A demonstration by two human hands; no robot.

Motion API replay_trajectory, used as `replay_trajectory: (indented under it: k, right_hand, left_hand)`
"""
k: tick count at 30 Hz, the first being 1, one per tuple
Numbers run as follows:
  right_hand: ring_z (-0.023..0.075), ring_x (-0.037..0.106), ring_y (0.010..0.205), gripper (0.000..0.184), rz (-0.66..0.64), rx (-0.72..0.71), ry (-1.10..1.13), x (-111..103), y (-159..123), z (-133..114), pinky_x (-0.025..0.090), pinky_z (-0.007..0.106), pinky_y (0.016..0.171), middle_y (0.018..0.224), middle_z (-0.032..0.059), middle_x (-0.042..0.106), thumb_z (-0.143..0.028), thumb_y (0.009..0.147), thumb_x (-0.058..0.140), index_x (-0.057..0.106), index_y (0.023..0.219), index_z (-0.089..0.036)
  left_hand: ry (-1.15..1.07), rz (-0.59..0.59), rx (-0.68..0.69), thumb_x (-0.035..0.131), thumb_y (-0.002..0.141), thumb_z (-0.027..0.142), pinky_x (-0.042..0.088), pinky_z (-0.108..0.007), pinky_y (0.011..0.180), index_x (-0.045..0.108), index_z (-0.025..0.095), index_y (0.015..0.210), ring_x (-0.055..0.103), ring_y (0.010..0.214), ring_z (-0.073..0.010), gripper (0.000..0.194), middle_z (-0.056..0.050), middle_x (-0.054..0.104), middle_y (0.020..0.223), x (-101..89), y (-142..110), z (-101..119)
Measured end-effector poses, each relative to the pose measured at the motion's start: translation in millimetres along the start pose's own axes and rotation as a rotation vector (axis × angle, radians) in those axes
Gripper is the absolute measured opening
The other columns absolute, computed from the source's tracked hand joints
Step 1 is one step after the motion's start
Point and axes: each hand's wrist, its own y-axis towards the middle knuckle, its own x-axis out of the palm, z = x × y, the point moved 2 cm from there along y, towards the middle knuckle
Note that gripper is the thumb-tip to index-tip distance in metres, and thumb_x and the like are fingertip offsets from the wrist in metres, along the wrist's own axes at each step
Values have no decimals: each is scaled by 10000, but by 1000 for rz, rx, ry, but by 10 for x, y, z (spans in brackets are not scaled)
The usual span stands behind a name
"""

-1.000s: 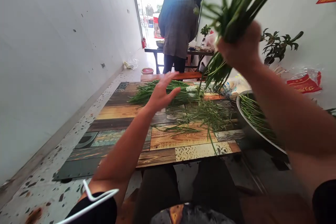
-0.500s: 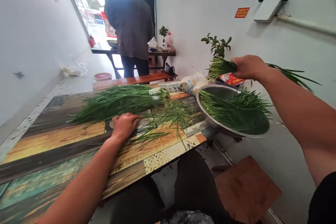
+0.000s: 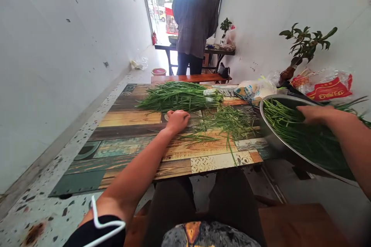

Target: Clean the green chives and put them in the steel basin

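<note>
My left hand (image 3: pixel 177 119) rests on the tabletop with its fingers curled, and I see nothing in it. Just behind it lies a tied bundle of garlic chives (image 3: pixel 176 96), a pale band around its stem end. To its right is a loose heap of chive trimmings (image 3: pixel 228 121). My right hand (image 3: pixel 317 115) is down inside a big metal bowl (image 3: pixel 271 133), closed around a bunch of garlic chives; its fingertips are partly hidden. More chives (image 3: pixel 281 119) fill the bowl, and long green leaves stick out past my right forearm.
The wood-patterned table (image 3: pixel 130 146) spans the middle. Plastic bags (image 3: pixel 255 88), a red package (image 3: pixel 330 88) and a potted plant (image 3: pixel 307 42) stand behind the bowl. Beyond the bench (image 3: pixel 176 79), a person (image 3: pixel 195 19) stands with their back to me at another table.
My right hand has come down from above the bowl into it with the chive bunch. My left hand stays on the table, its fingers more curled. The view has turned right and down.
</note>
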Motion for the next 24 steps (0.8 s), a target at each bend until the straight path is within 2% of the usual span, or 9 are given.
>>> replay_trajectory:
  k: [1,2,4,6,8,10,13,17,24]
  right_hand:
    - [222,654,727,192,-167,-49,-187,-69,-39,-115,361,428,702,843,182,741,-42,658,725,660,582,-205]
    - [257,668,823,117,-181,-102,-299,-176,-93,-265,366,441,736,920,204,737,-98,674,744,682,666,-197]
    - [302,662,971,154,-89,-292,-312,-364,-263,-696,399,420,745,1101,206,709,-229,777,693,699,927,-196]
    - [311,659,1001,201,-84,-514,-258,-387,-490,-1232,431,384,730,1148,195,696,-237,848,598,679,1020,-172]
    - [306,662,995,220,-156,-712,-168,-231,-683,-1778,456,370,751,1126,181,703,-230,884,539,669,1047,-159]
    - [292,643,1045,267,-122,-822,-28,1,-762,-2244,469,362,820,1174,173,685,-258,902,531,640,1121,-151]
    - [271,573,1165,383,-54,-914,115,324,-710,-2707,444,343,941,1311,168,606,-220,881,560,568,1252,-125]
    - [316,512,1174,431,1,-887,83,509,-616,-2941,420,394,966,1280,186,569,-188,792,650,581,1214,-128]
    - [341,463,1186,475,-14,-895,121,551,-579,-2893,385,439,959,1299,164,552,-236,751,663,547,1205,-161]
  left_hand:
    - [-14,29,-4,509,896,341,303,-457,917,754,236,846,635,1039,-262,271,-73,758,1014,-1,-1,8]
    - [-25,73,-13,507,903,363,300,-458,923,753,236,839,634,1041,-258,284,-69,756,1021,-4,-1,12]
    - [-39,176,-49,484,922,371,295,-459,931,750,237,842,628,1060,-251,308,-65,748,1058,-9,-1,2]
    - [-46,238,-82,472,927,337,296,-459,936,745,241,879,625,1073,-247,294,-67,741,1090,-4,1,-29]
    - [-52,247,-89,495,911,311,296,-458,946,736,245,930,628,1074,-247,250,-73,745,1087,10,6,-71]
    - [-61,278,-105,505,904,307,297,-457,959,727,242,945,633,1070,-248,235,-77,751,1070,11,11,-114]
    - [-82,374,-139,487,906,279,305,-453,960,721,233,959,641,1047,-248,244,-80,754,1055,-18,14,-149]
    - [-100,444,-126,490,897,240,313,-452,951,719,228,970,643,1025,-249,241,-85,752,1048,-53,4,-122]
    - [-105,479,-56,492,892,213,337,-439,939,725,223,972,644,997,-242,246,-82,748,1026,-71,-25,-48]
